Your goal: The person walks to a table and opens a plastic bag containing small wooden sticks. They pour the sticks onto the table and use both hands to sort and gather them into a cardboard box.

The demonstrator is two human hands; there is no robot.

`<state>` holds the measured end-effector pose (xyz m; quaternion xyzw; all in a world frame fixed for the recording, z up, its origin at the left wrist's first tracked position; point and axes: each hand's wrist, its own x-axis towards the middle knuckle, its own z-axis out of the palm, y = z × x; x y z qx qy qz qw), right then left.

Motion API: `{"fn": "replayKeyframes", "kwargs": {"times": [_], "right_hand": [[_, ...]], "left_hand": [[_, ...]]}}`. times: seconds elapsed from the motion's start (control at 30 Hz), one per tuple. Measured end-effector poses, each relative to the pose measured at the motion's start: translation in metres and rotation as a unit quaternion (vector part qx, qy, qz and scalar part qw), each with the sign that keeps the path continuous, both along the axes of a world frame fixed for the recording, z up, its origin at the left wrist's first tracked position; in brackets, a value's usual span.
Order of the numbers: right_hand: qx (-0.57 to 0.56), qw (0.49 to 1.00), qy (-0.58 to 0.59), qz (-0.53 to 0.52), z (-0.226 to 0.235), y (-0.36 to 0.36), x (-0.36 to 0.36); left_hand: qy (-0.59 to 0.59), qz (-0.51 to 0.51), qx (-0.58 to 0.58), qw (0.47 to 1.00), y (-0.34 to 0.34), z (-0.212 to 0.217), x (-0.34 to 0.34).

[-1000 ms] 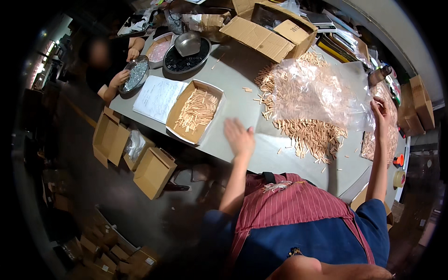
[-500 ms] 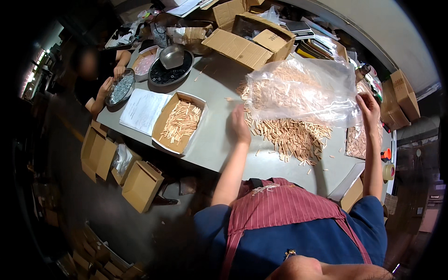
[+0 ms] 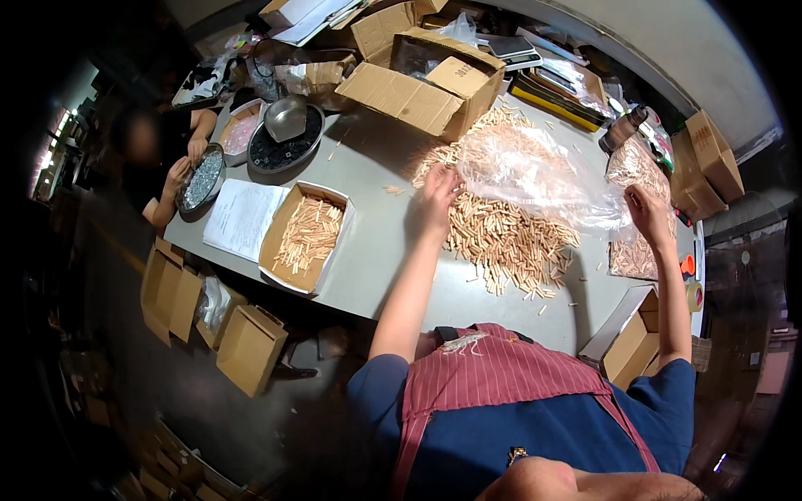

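A clear plastic bag (image 3: pixel 535 175) lies collapsed over a heap of small wooden dowels (image 3: pixel 510 246) on the grey table. My right hand (image 3: pixel 647 210) pinches the bag's right end. At the heap's left side is my left hand (image 3: pixel 439 199), fingers apart, against the dowels and beside the bag's left edge. Whether its fingertips touch the plastic I cannot tell. Left of it stands an open cardboard box (image 3: pixel 337 250) holding more dowels. A full clear bag of dowels (image 3: pixel 639 171) rests beyond my right hand.
A large open carton (image 3: pixel 401 100) stands behind the heap. Papers (image 3: pixel 242 219), a metal bowl of dark parts (image 3: pixel 316 150) and a bowl of shiny parts (image 3: pixel 219 179) with a co-worker's hands are at left. An empty box (image 3: pixel 631 342), orange item (image 3: pixel 687 265) and tape roll (image 3: pixel 694 296) sit at right.
The bag has sunk from a raised, spread position and crumpled onto the dowels. My left hand has moved to the heap's edge; my right hand has lowered slightly.
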<state>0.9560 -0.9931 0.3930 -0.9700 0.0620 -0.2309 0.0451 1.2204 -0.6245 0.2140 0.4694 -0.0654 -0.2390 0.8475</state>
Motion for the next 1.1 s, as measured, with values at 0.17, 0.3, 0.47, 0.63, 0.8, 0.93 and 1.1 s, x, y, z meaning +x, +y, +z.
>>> {"fn": "replayKeyframes", "kwargs": {"times": [0.17,0.3,0.47,0.63,0.8,0.93,1.1], "right_hand": [[-0.044,0.999,0.004,0.002,-0.010,-0.007,-0.016],[0.038,0.998,-0.025,-0.038,-0.010,-0.016,-0.033],[0.020,0.996,-0.055,-0.060,-0.015,-0.017,-0.059],[0.059,0.992,-0.066,-0.088,-0.015,-0.015,-0.078],[0.111,0.980,-0.064,-0.153,-0.039,-0.016,-0.099],[0.102,0.978,-0.059,-0.175,-0.049,-0.016,-0.102],[0.124,0.966,-0.050,-0.219,-0.070,-0.048,-0.113]], "left_hand": [[-0.063,-0.035,0.097,0.993,-0.029,0.002,0.013],[-0.035,-0.040,0.119,0.992,-0.055,-0.007,0.021],[-0.222,-0.066,0.247,0.941,-0.081,0.009,0.020],[-0.396,0.016,0.318,0.861,-0.098,0.029,0.023],[-0.429,-0.060,0.297,0.851,-0.107,0.050,0.011],[-0.434,-0.055,0.260,0.861,-0.109,0.037,0.003],[-0.497,-0.121,0.313,0.801,-0.098,0.033,-0.010]]}}
